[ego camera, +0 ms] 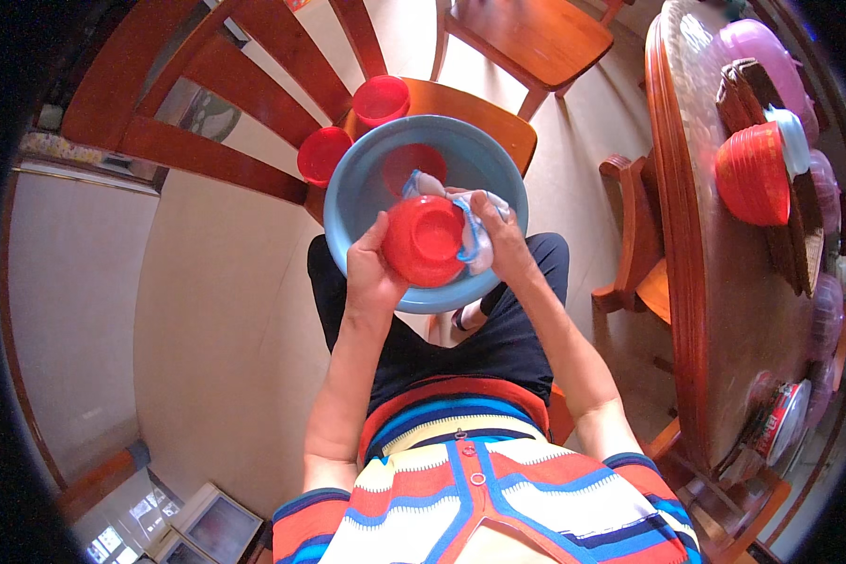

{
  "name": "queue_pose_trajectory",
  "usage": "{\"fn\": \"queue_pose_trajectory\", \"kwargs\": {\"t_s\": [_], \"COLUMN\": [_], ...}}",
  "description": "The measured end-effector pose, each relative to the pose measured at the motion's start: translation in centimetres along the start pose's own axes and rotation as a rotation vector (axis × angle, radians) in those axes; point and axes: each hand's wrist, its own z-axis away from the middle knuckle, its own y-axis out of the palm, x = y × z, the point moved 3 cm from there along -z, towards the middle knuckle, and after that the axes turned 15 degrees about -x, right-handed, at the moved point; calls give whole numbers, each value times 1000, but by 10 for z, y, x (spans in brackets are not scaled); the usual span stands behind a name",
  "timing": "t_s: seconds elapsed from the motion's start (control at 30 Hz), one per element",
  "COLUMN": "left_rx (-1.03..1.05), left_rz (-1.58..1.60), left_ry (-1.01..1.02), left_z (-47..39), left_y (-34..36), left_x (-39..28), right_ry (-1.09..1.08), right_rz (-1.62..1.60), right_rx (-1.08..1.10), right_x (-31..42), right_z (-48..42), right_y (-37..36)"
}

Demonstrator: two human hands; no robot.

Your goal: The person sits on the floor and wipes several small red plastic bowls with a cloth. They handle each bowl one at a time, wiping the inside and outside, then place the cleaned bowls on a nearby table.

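My left hand (375,271) grips the left side of a red plastic bowl (430,241), whose base faces up. A white cloth with blue edging (481,247) is in my right hand (502,236), pressed against the bowl's right side. Both hands are over a blue-grey plastic basin (338,204), where another red bowl (414,168) lies near the far wall. Beyond the basin's left rim, two red bowls (381,100) (324,156) are on a wooden chair's seat.
On the right, a round wooden table (730,317) bears a stack of red bowls (753,173), brown cardboard (789,247) and pink-purple plastic items (758,46). Wooden chairs (525,39) (631,233) stand ahead and beside the table. The slatted chair back (218,166) reaches across the upper left.
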Motion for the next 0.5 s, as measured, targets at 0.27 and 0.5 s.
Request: {"fn": "queue_pose_trajectory", "kwargs": {"t_s": [0.27, 0.5], "left_rx": [-109, -36], "left_rz": [50, -171], "left_ry": [62, 294], "left_z": [-9, -2], "left_y": [-2, 14], "left_x": [0, -2], "right_ry": [-545, -920], "right_rz": [498, 798], "right_rx": [-146, -23], "right_x": [9, 22], "right_z": [42, 56], "right_y": [10, 38]}}
